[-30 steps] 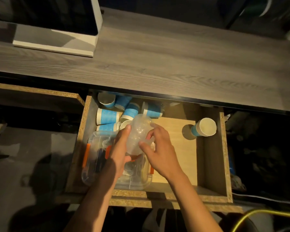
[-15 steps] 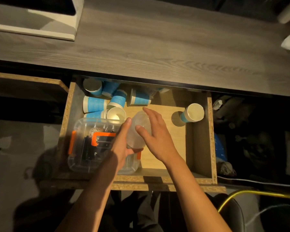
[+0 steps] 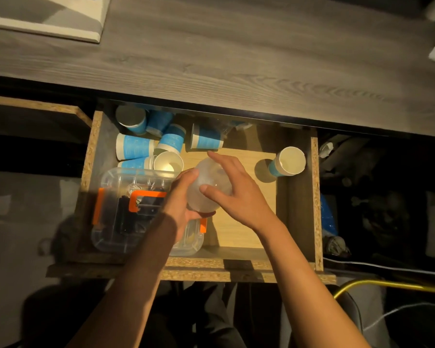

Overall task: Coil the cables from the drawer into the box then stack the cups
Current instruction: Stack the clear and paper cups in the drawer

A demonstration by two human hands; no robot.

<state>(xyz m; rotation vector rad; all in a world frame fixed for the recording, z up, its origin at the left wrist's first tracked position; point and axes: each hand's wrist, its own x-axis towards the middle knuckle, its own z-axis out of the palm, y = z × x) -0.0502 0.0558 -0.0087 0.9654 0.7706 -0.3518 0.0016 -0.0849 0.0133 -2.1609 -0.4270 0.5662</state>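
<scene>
Clear plastic cups (image 3: 207, 189), nested, above drawer (image 3: 314, 197) centre: left hand (image 3: 183, 209) fingers wrapped round base, right hand (image 3: 236, 189) fingers spread over top; likely light, thin-walled, slippery, crushable; hold sidewalls gently.

Raw chipboard drawer (image 3: 316, 197), glossy clear plastic box (image 3: 116, 197), matt woodgrain desktop (image 3: 236, 59).

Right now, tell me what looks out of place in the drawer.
The blue paper cups lie tumbled on their sides in the drawer's back-left corner, unstacked; one cup sits alone at right.
</scene>
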